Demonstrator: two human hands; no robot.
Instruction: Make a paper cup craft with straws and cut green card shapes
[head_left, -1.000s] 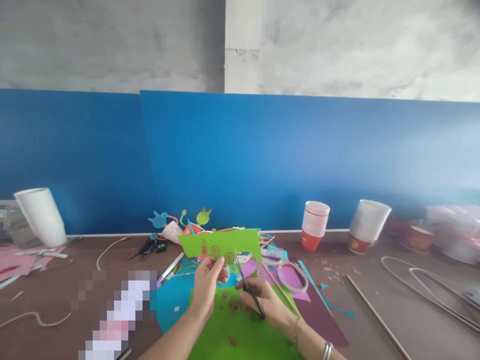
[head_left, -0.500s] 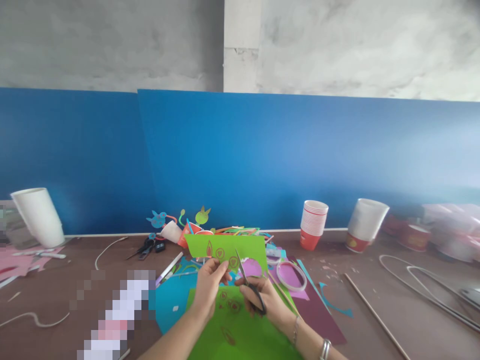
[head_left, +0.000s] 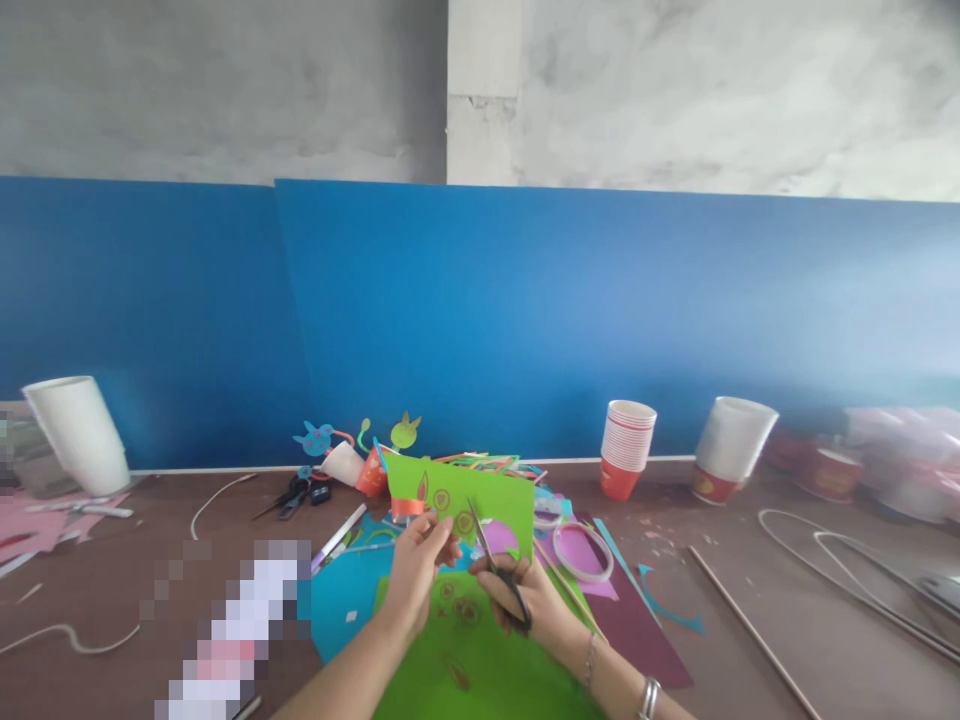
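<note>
A piece of bright green paper (head_left: pixel 491 488) with hearts in circles and a leaf shape drawn on it stands upright between my hands. My left hand (head_left: pixel 421 560) pinches its lower edge between thumb and fingers. My right hand (head_left: pixel 532 592) is closed round the dark handles of a pair of scissors (head_left: pixel 491 555), whose blades point up at the paper beside a drawn circle. Below my hands a larger green sheet (head_left: pixel 495 670) with similar drawings lies on the table. Whether the blades are cutting into the paper I cannot tell.
Blue and purple paper, a roll of tape (head_left: pixel 583 552) and a marker (head_left: pixel 339 537) lie around the green sheet. Stacked paper cups (head_left: pixel 628 450) stand at the back right. Paper animal figures (head_left: pixel 403 432) on cups are at the back. A thin stick (head_left: pixel 750 630) lies right.
The held green paper has turned and shifted slightly right, uncovering an orange strip behind its left side. Both hands stay nearly in place.
</note>
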